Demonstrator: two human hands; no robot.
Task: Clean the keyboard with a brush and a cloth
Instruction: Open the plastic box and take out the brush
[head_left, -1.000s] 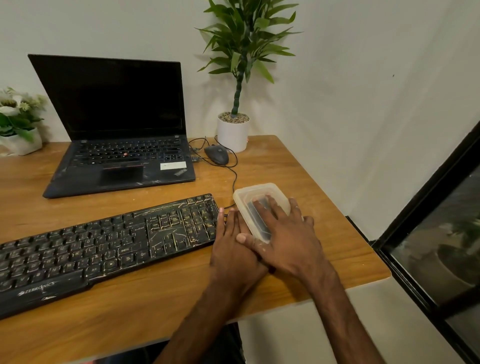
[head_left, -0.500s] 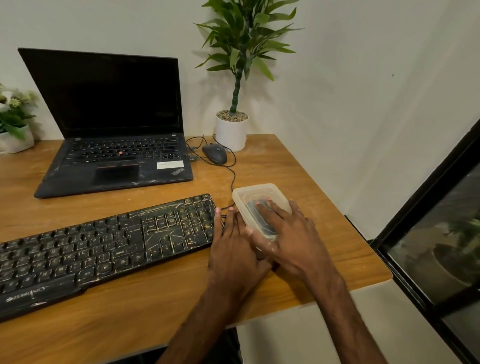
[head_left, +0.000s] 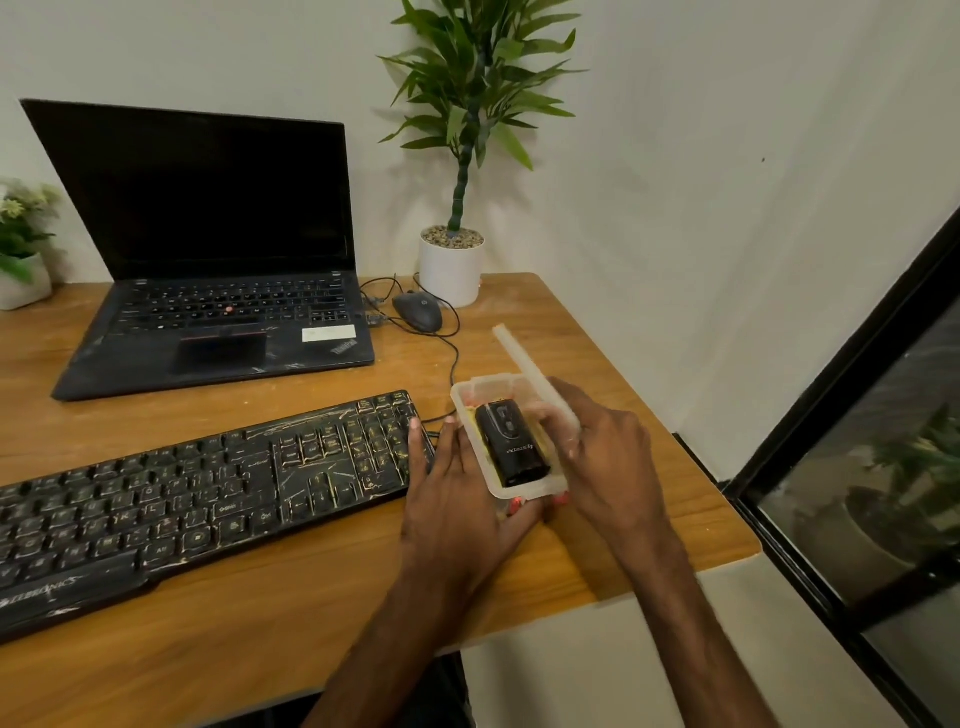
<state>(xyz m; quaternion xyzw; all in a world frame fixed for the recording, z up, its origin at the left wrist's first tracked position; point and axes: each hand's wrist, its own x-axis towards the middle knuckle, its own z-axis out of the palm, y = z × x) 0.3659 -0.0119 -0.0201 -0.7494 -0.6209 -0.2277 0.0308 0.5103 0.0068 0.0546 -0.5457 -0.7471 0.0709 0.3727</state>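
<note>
Holding a clear lid (head_left: 530, 371) tilted up on its edge, the right hand (head_left: 608, 457) curls its fingers round it above the right side of a plastic box (head_left: 470, 395). A black gadget (head_left: 511, 444) lies inside the box. The left hand (head_left: 457, 514) lies with straight fingers against the box's left wall. The dusty black keyboard (head_left: 182, 488) sits on the wooden desk (head_left: 311, 613) just left of the box, its right end touching the left hand's fingers. A laptop (head_left: 208, 260), a mouse (head_left: 418, 310) and a potted plant (head_left: 451, 270) stand behind.
</note>
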